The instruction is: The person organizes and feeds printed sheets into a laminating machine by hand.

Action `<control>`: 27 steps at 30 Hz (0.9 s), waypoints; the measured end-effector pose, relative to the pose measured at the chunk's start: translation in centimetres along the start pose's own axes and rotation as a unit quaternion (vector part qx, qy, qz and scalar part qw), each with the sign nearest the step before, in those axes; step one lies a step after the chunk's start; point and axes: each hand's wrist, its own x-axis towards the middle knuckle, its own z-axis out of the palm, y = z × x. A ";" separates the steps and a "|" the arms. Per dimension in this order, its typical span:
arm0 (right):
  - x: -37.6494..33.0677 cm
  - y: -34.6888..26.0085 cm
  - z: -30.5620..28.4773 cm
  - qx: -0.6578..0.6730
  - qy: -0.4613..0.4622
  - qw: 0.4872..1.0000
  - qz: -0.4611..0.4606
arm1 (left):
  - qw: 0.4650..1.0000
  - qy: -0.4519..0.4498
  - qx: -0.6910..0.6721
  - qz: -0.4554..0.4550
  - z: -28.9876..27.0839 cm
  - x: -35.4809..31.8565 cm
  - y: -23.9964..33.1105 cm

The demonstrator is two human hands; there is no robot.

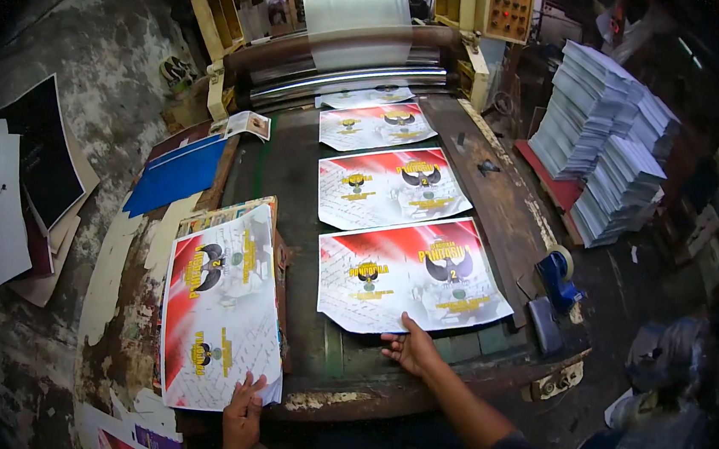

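Note:
A printed cover sheet [410, 276] in red and white, with dark emblems and yellow lettering, lies nearest on the feed table. My right hand [412, 351] is at its near edge; the thumb touches that edge and the other fingers are apart, pointing left. To the left, a stack of matching printed sheets [220, 306] rests turned sideways. My left hand [242, 415] touches the near edge of its top sheet, fingers loosely apart. Farther along, a second sheet [393, 186] and a third sheet [377, 126] lie in a row toward the rollers.
A roller machine [350, 83] with clear film [356, 19] stands at the back. Blue sheets [176, 176] lie left of the row. A tape dispenser [559, 274] sits at the table's right side. Tall paper stacks [587, 116] stand beyond, and large boards [6, 202] lean far left.

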 end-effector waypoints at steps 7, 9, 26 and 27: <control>4.2 -1.7 0.8 0.033 0.009 0.999 -0.039 | 0.999 0.029 0.010 -0.017 0.7 -0.3 -0.9; 5.0 -2.1 1.2 0.042 0.013 0.998 -0.046 | 0.976 0.096 -0.161 -0.109 1.0 -0.3 -1.5; -7.4 1.9 2.6 -0.202 -0.186 0.960 0.060 | 0.943 -0.164 0.206 0.204 1.7 -0.7 4.5; -7.7 2.8 2.0 -0.203 -0.186 0.959 0.061 | 0.948 -0.124 0.224 0.188 1.4 -0.5 5.1</control>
